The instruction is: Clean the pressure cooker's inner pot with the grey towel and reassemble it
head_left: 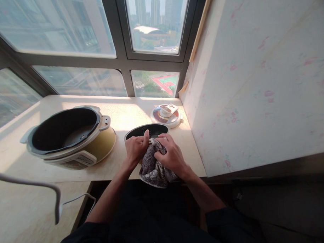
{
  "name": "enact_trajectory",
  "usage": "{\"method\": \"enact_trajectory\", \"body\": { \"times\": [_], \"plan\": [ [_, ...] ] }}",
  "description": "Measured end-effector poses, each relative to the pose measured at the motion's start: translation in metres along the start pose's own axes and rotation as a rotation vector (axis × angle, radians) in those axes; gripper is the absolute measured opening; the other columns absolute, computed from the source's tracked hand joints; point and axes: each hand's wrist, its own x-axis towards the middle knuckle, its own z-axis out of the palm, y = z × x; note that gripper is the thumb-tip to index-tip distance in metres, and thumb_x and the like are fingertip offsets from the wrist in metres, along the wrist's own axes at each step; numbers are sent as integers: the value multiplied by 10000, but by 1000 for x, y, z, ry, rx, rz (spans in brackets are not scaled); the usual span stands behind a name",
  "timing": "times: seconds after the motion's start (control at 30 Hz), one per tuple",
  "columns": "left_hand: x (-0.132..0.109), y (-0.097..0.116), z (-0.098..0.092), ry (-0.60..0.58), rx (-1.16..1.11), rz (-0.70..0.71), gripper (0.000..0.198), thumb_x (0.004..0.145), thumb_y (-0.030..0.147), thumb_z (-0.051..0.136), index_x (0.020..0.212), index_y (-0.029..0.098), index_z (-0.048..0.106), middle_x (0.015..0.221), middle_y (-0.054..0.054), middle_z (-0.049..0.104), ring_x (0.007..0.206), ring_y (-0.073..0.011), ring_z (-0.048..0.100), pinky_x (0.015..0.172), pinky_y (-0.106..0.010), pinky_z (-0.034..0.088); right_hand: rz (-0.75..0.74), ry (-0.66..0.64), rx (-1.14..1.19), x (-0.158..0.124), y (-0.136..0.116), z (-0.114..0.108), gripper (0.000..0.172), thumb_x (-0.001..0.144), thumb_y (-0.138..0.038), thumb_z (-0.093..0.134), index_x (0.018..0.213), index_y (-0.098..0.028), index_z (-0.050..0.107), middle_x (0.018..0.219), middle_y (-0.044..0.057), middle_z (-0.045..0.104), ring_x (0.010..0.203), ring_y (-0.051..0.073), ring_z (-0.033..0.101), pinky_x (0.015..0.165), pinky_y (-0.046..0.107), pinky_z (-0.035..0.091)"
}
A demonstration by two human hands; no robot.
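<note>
A dark inner pot (147,129) is tipped toward me at the counter's front edge. My left hand (135,148) is closed on its near rim. My right hand (170,155) is closed on a grey cloth (154,168) that is pressed against the pot's outer side and hangs below the counter edge. To the left stands the yellow and white cooker body (72,138), its dark cavity open and empty. The cooker's lid (166,115) lies flat behind the pot, near the wall.
The beige counter (121,162) runs under a large window (95,42); a pale wall (256,79) closes it off on the right. A white cable (57,201) loops across the lower left, over a lower surface.
</note>
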Motion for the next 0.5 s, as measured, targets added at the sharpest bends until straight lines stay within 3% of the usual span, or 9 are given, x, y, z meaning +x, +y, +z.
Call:
{"method": "enact_trajectory", "body": {
  "times": [0.1, 0.2, 0.37, 0.5],
  "plan": [
    [11, -13, -3, 114, -194, -140, 690, 930, 604, 410, 383, 209, 268, 400, 0, 284, 408, -101, 278, 513, -302, 169, -90, 92, -90, -14, -9, 8, 554, 755, -163, 620, 1298, -269, 646, 1455, 106, 501, 1143, 274, 635, 824, 369, 589],
    [17, -28, -5, 153, -427, -232, 676, 886, 629, 495, 421, 226, 215, 419, 20, 228, 413, -90, 221, 468, -296, 154, -134, 201, -72, -15, -3, 2, 599, 763, -120, 598, 1336, -293, 631, 1437, 89, 518, 1196, 276, 621, 892, 372, 596],
    [16, -49, 0, 200, -663, -248, 642, 840, 558, 600, 405, 219, 272, 412, 26, 272, 397, -80, 249, 428, -274, 174, -82, 258, 9, 9, 44, -24, 579, 771, -120, 580, 1324, -277, 644, 1373, 88, 574, 1291, 287, 570, 1094, 425, 504],
    [20, -64, 7, 191, -769, -297, 636, 788, 569, 652, 378, 211, 322, 398, 30, 293, 383, -72, 265, 409, -259, 184, -52, 100, 119, 31, 90, -32, 580, 791, -148, 546, 1348, -279, 642, 1383, 66, 610, 1338, 258, 548, 1191, 437, 398]
  ]
}}
